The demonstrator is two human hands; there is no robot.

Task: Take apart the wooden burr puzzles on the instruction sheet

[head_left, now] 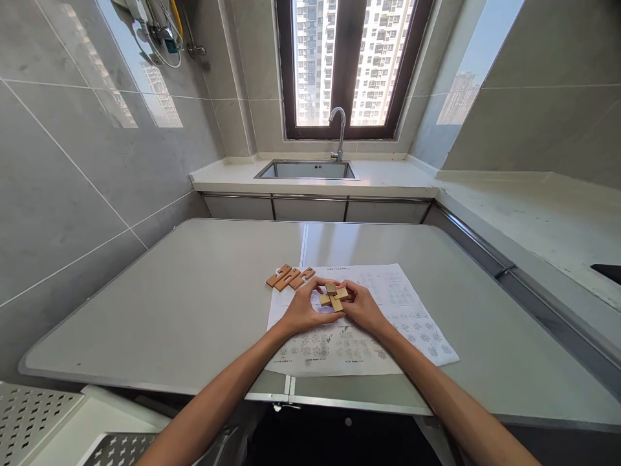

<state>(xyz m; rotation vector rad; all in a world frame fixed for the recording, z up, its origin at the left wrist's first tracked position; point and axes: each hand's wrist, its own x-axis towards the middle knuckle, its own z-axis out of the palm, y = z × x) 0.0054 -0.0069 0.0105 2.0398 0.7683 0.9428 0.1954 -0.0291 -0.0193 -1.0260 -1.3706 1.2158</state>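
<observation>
A small cluster of interlocked wooden puzzle pieces [334, 296] is held over a printed instruction sheet [412, 317] on the grey table [169, 310]. My left hand [305, 307] grips the cluster from the left, and my right hand [363, 307] grips it from the right. Fingers of both hands wrap around the pieces and hide their lower parts. Three loose notched wooden pieces [290, 277] lie side by side on the table just beyond my left hand, at the sheet's far left corner.
Past the table a white counter holds a steel sink [306, 170] with a tap [338, 133] under a window. A second counter [543, 220] runs along the right. Tiled wall stands on the left. A perforated white surface [33, 414] is at bottom left.
</observation>
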